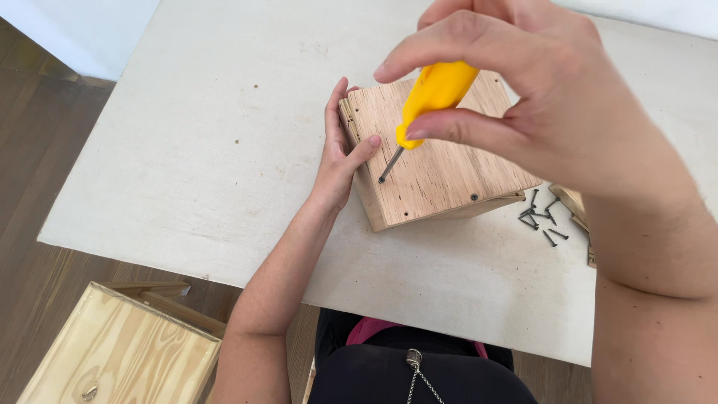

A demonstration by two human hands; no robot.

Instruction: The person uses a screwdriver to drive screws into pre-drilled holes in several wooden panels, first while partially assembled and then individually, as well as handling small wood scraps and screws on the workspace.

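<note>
Our left hand [340, 161] braces the square plywood box [434, 161] steady, fingers flat; right hand [538, 97] pinches the yellow-handled screwdriver [426, 101] upright on it.

Screwdriver [434, 93]: bright yellow handle in the right hand's [538, 97] grip; grey metal shaft below it.
Wooden box [441, 161]: reddish-tan, streaked grain, under the tip.
Screws [540, 218]: dark grey, right of the box.
Table [209, 150]: off-white, faintly speckled.
Pine crate [120, 352]: pale yellow, knotted.
</note>
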